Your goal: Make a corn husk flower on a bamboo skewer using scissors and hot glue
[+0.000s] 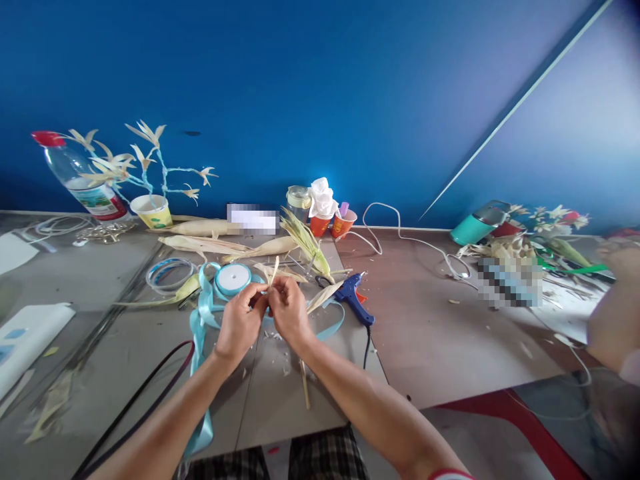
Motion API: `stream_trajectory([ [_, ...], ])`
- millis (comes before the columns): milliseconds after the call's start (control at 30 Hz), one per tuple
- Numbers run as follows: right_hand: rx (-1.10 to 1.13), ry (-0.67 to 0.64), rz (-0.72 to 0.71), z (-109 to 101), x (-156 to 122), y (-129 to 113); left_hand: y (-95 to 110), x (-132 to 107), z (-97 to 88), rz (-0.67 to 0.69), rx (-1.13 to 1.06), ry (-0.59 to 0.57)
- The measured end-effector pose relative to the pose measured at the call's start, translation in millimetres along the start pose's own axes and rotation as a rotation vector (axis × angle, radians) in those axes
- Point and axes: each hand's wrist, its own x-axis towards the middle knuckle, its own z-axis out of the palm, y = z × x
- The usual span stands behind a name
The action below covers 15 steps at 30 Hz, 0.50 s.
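My left hand (242, 319) and my right hand (289, 310) meet over the middle of the table, fingers pinched together. Between them stands a thin pale corn husk strip (274, 268), its tip pointing up; its lower end is hidden by my fingers. Just behind my left hand lies a spool of light blue ribbon (233, 278), and loose ribbon (206, 300) trails down past my left wrist. To the right of my right hand rest a dry husk (325, 296) and a blue hot glue gun (356, 300).
Husk flowers on blue stems stand in a yellow-white cup (151, 212) beside a large plastic bottle (93, 190). Corn husks (305, 243) and orange paper cups (343, 223) line the back. A white cable (425, 241) crosses the table. Another person's arm (614, 307) is at far right.
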Motion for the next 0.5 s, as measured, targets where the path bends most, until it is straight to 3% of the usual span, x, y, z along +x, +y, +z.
stream_trajectory([
  [300, 0.126, -0.026, 0.045, 4.3, 0.7, 3.8, -5.0, 0.0, 3.6, -0.023, -0.033, 0.004],
  [500, 0.31, -0.082, 0.094, 2.9, 6.6, 1.3, -2.5, 5.3, -1.3, -0.183, -0.323, -0.036],
])
